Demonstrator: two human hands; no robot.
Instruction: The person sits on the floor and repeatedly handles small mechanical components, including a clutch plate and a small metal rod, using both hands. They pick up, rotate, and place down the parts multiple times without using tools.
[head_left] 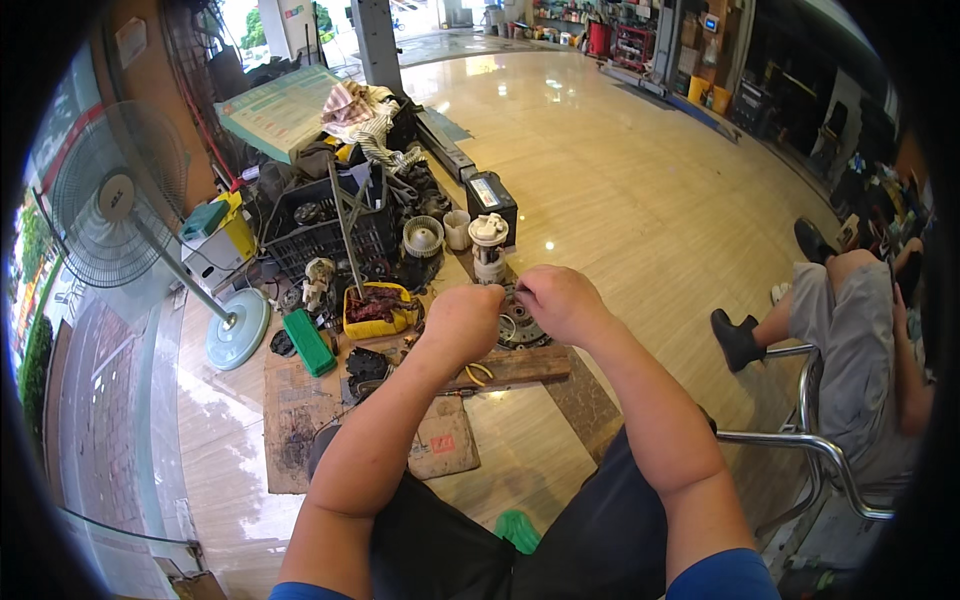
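Observation:
Close together in front of me, my left hand (465, 322) and my right hand (562, 302) are both closed, fingertips pinched and nearly meeting. What they pinch is too small and too hidden to make out. Just beyond them stands a fuel pump unit (489, 232), upright with a whitish cap. Beneath the fingers lies a round metal disc-shaped part (520, 328), partly covered by my hands. A wooden board (525, 368) is nearer to me, with yellow-handled pliers (480, 374) at its left.
To the left are a yellow tub (375, 328) of dark red, greasy pieces, a green box (309, 343) and flat cardboard (330, 440). Behind stand a car battery (492, 203), a blower wheel (423, 237) and a black crate (325, 235). A standing fan (118, 198) is far left; a person (840, 330) sits at right.

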